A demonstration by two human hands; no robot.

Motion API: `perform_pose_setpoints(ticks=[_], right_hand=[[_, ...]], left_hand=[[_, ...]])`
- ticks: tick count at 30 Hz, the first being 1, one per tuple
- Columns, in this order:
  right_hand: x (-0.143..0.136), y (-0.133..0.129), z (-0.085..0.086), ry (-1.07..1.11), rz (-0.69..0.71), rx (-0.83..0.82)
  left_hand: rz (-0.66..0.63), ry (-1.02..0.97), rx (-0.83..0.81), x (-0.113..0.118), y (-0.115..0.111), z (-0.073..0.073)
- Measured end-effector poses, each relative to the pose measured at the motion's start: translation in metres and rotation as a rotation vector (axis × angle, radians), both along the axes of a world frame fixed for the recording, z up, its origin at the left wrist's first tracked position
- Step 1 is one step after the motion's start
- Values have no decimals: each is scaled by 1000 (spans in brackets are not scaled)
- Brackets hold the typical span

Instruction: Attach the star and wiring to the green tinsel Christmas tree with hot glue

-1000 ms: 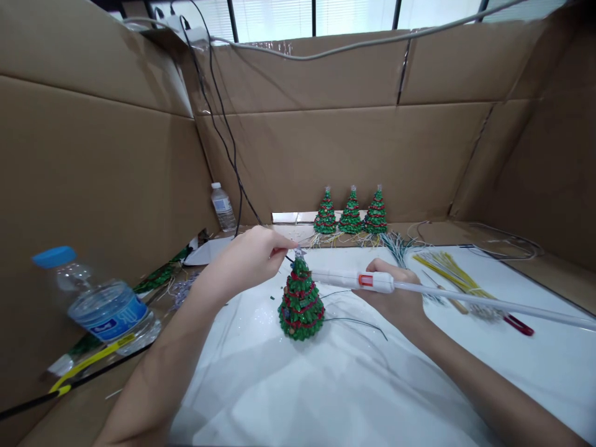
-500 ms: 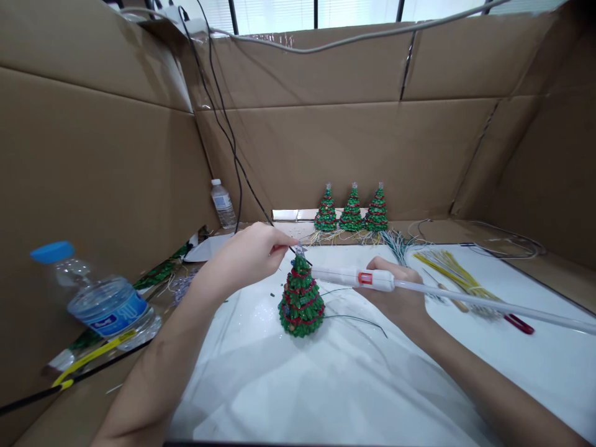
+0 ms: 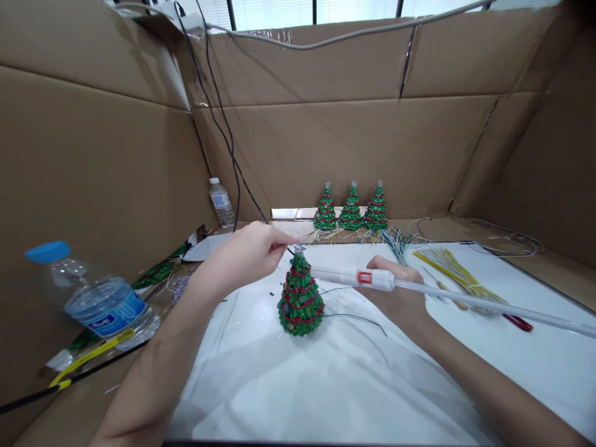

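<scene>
A small green Christmas tree (image 3: 302,301) with red garland stands upright on the white work surface (image 3: 298,385). My left hand (image 3: 257,251) comes in from the left, thumb and forefinger pinched at the pale star (image 3: 299,248) on the tree's tip. My right hand (image 3: 395,288) is wrapped round a white hot glue gun (image 3: 377,279), partly hidden behind it. A long translucent glue stick (image 3: 484,302) runs out of its back. The gun's front end points left at the upper tree, just below the star. Thin dark wires (image 3: 356,316) trail right from the tree.
Several finished-looking objects line the back: three similar trees (image 3: 350,210) with loose wires. At right lie a bundle of yellow wires (image 3: 459,273) and a red-handled tool (image 3: 519,323). Water bottles (image 3: 109,307) stand at left, and black cables (image 3: 230,143) hang down. Cardboard walls (image 3: 354,149) enclose the area.
The whole view has shifted very slightly. Both hands, the glue gun and the tree keep almost the same positions relative to one another.
</scene>
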State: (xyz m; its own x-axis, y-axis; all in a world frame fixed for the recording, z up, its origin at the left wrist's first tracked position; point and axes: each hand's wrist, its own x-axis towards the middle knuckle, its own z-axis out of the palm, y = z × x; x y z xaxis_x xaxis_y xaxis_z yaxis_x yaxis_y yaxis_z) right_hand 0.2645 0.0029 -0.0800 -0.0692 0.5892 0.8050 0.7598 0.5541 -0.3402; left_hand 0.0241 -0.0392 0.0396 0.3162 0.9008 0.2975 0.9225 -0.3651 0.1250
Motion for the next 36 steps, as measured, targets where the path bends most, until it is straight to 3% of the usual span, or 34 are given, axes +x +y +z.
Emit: perform_pose_setpoints(ticks=[22,36], right_hand=[[3,0,0,-9,2,9],[5,3,-7,-90,-25,159]], left_hand=[[1,2,-15,-2,1,0],[5,5,-18,-2,0,0]])
